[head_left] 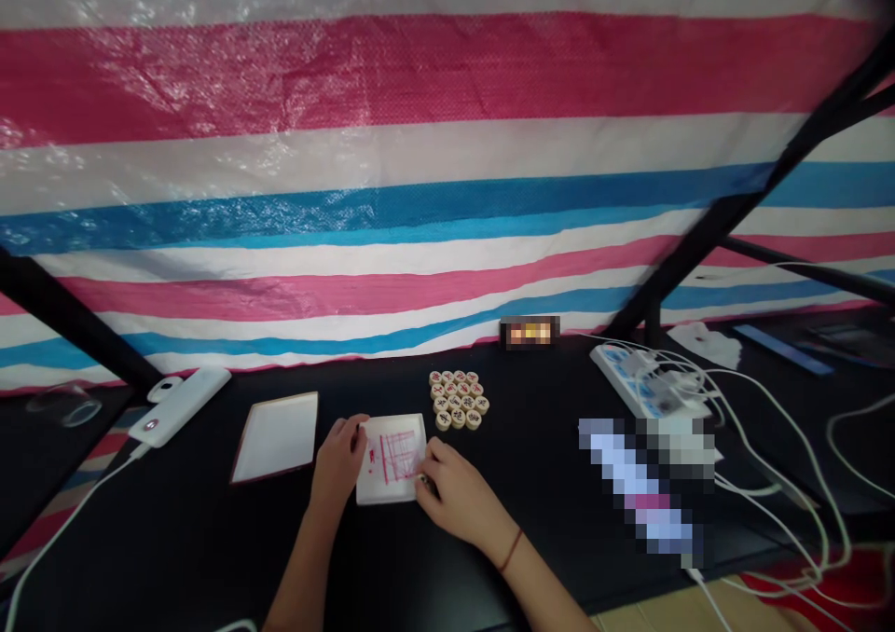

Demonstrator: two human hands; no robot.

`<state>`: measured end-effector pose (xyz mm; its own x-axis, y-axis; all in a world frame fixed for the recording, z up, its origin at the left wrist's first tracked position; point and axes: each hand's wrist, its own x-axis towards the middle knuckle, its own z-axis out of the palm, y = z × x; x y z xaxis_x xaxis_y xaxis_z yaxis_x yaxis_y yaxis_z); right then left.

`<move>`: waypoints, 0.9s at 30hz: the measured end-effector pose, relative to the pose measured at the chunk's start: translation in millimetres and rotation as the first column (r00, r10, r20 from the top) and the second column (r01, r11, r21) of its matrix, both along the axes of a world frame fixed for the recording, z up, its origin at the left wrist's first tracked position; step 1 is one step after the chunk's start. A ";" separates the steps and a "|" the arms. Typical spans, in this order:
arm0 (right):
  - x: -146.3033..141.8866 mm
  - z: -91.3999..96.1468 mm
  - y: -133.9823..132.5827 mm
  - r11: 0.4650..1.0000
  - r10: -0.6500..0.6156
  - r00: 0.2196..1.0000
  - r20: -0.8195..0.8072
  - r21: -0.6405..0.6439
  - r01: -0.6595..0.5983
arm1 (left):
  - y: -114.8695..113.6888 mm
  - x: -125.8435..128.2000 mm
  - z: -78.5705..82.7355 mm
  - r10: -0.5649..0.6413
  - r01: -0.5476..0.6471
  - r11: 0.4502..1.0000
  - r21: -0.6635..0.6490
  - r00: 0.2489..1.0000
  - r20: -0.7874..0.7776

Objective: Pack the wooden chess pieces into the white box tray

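A shallow white box lies on the black table, with a red hand-drawn grid inside it. My left hand is closed at the box's upper left edge, fingers curled against the rim. At the right side of the same box, my right hand has its fingers bent together over the edge. A small pale thing shows at those fingertips, too hidden to name. Behind the box stand several round Chinese chess pieces in close rows, some with red and some with black characters. Left of my left hand lies a white box lid with a brown rim.
A white device with a cable is at the left. On the right are a power strip with plugs and tangled white cables, plus a blurred-out phone-like object. A striped tarp hangs behind the table, between black frame bars.
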<state>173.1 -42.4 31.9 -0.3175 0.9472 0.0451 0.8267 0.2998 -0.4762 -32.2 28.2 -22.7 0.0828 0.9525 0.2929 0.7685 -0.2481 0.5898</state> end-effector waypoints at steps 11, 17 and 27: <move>4.9 2.8 7.1 0.993 -0.005 0.925 -0.380 -0.110 -0.040 | 0.3 -0.4 0.5 0.037 -0.037 0.999 0.008 0.999 -0.019; 7.5 -15.8 15.0 0.939 -0.342 0.541 -0.768 -0.300 0.166 | -11.6 12.7 29.0 -0.175 0.165 0.980 0.110 0.981 0.086; 39.4 -21.0 -0.2 0.855 -0.502 0.229 -0.834 -0.439 0.276 | -37.5 87.7 40.6 -0.419 0.414 0.908 0.062 0.901 0.117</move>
